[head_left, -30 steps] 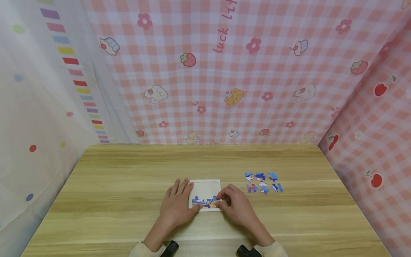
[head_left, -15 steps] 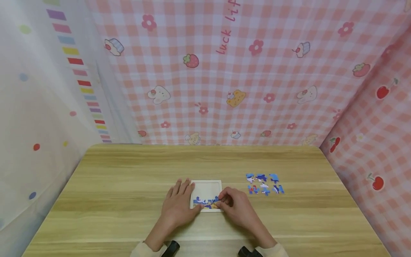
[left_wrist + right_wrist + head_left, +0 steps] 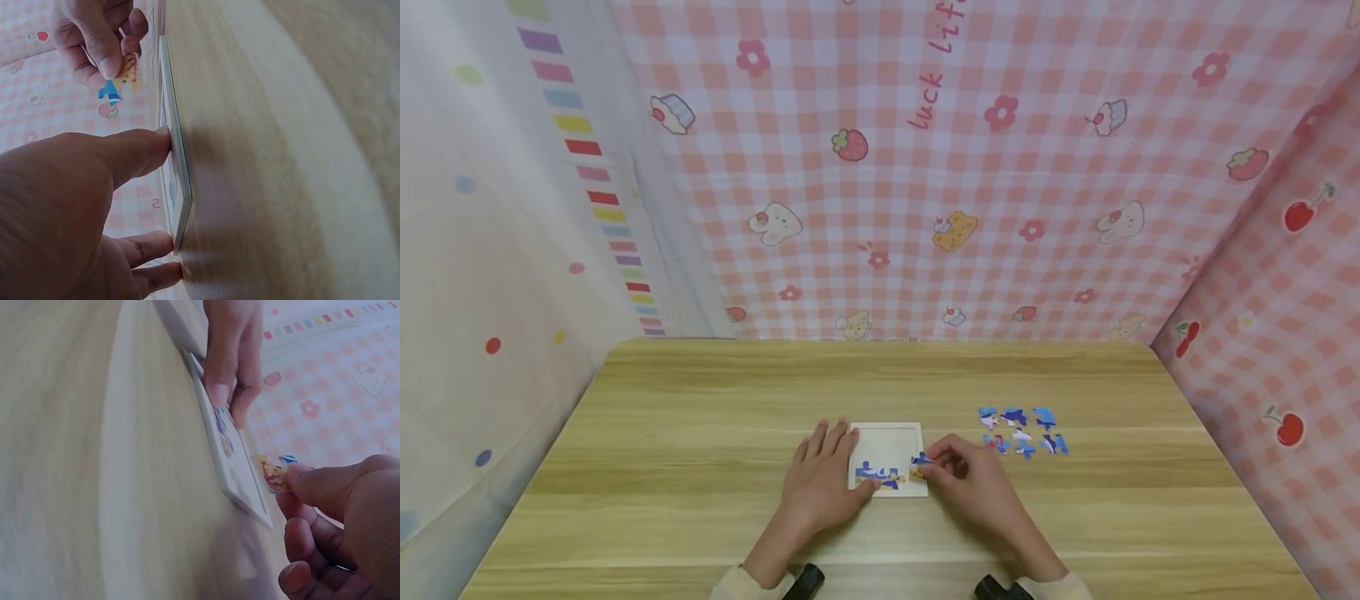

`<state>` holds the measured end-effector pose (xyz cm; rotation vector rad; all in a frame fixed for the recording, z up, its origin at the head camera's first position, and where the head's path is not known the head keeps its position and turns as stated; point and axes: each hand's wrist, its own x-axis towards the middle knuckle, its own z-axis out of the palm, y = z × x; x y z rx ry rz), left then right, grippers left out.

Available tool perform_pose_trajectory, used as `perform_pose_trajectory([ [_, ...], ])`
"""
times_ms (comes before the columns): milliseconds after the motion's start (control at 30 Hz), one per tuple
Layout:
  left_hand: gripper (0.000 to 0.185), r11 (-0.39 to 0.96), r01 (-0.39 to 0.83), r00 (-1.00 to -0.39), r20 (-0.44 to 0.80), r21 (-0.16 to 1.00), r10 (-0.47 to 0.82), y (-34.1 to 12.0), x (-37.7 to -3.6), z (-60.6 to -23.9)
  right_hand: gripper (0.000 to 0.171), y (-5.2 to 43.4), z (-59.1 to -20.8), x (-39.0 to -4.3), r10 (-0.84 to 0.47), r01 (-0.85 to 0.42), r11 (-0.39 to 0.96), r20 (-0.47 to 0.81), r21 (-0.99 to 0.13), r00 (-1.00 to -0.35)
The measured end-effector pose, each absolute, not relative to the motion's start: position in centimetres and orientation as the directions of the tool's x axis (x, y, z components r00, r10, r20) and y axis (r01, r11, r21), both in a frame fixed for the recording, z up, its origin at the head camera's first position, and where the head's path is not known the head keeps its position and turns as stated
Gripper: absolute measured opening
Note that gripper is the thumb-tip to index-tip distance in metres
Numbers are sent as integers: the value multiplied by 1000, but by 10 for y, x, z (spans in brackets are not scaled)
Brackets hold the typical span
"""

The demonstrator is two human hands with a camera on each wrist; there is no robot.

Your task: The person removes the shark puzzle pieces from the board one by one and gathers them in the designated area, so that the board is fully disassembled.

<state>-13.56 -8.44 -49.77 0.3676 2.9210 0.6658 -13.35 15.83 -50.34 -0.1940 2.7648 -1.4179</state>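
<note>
A white puzzle tray lies flat on the table, with joined blue and yellow pieces along its near left part. My left hand lies along the tray's left side, fingers straight, the thumb resting on its near edge. My right hand pinches a puzzle piece between thumb and finger. Raised over the tray's right edge, this piece shows yellow with a red branching print and blue tabs in the right wrist view.
Several loose blue puzzle pieces lie in two rows on the wooden table, to the right of the tray. A pink checked curtain hangs behind the table's far edge.
The right hand has lifted the puzzle piece from the tray's near right corner and moved it slightly right. The left hand still rests at the tray.
</note>
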Motion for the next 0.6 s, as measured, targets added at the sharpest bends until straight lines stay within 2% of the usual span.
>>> perform_pose_trajectory([
  [167,82,876,212,-963,-58,434,262,-85,-136,-499,11,171,-501,-135,-118,-97,575,35,-812,-992],
  [600,82,879,219,-963,-53,423,265,-86,-137,-503,10,206,-498,-134,-72,-168,568,155,-806,-985],
])
